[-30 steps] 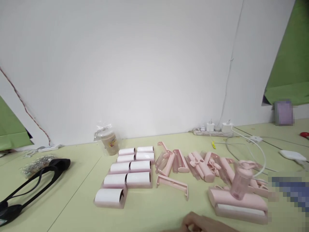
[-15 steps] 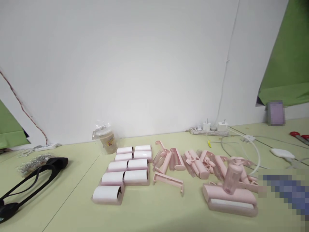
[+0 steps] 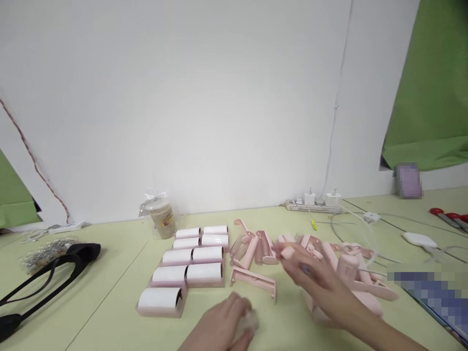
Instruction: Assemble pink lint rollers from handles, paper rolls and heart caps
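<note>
**Hands over pink parts on the counter**

Head view: right hand [image 3: 310, 275], fingers spread and blurred, hovers over the pile of pink handles [image 3: 292, 248]. Left hand [image 3: 226, 326], cut off at the bottom edge, curls around something pale and unclear. Bare counter [image 3: 109, 292] lies left of the paper rolls [image 3: 190, 265]

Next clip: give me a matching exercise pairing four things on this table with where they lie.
Things:
1. white rolls
2. power strip
3. black strap
4. cup in a clear bag

Places:
A. far left of the table
B. at the wall, right of centre
C. in two rows left of the pink parts
D. just behind the rows of rolls

Pairs: 1-C, 2-B, 3-A, 4-D
</note>
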{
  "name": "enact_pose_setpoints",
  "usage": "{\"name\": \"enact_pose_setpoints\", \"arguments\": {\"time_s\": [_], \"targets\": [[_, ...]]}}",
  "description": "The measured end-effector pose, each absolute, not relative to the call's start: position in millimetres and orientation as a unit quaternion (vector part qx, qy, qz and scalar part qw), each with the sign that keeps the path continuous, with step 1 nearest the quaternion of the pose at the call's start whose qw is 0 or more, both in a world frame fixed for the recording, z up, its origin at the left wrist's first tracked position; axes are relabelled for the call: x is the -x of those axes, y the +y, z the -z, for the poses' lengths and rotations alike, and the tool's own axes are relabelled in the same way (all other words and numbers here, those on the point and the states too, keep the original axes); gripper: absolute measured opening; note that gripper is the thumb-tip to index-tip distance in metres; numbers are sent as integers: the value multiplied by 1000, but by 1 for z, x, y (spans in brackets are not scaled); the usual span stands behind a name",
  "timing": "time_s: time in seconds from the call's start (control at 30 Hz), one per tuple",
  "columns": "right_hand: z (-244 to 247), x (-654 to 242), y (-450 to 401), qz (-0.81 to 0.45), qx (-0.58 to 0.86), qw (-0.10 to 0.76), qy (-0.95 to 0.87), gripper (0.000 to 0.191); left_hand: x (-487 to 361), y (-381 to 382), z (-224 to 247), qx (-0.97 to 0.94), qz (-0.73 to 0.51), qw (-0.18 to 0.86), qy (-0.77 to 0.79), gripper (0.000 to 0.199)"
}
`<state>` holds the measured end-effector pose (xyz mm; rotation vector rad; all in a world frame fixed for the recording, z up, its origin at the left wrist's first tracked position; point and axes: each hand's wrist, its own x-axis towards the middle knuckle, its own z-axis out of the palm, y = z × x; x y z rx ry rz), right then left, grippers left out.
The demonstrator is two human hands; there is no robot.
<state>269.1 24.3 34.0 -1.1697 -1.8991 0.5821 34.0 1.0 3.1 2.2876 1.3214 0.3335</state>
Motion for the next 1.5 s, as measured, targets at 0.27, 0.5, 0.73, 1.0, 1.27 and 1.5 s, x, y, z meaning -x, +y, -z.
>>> {"name": "enact_pose_setpoints", "arguments": {"time_s": [0.27,0.5,0.73,1.0,1.27,1.5], "targets": [[-22,-254,73,-47,541,332,-771,30,-99,89,-1,-916,-200,1,347,34],[-71,-274,11,-187,447,455,-747,30,-127,106,33,-896,-224,17,382,34],[-81,-335,-14,116,591,485,-633,45,-113,67,22,-871,-276,59,401,38],[-40,-350,20,-30,672,299,-677,44,-96,40,53,-865,-197,113,448,17],[-62,-331,-14,35,578,494,-649,32,-91,20,37,-793,-290,347,408,67],[-40,-281,-15,-77,507,466,-721,26,-82,-2,40,-698,-268,518,415,64]]}}
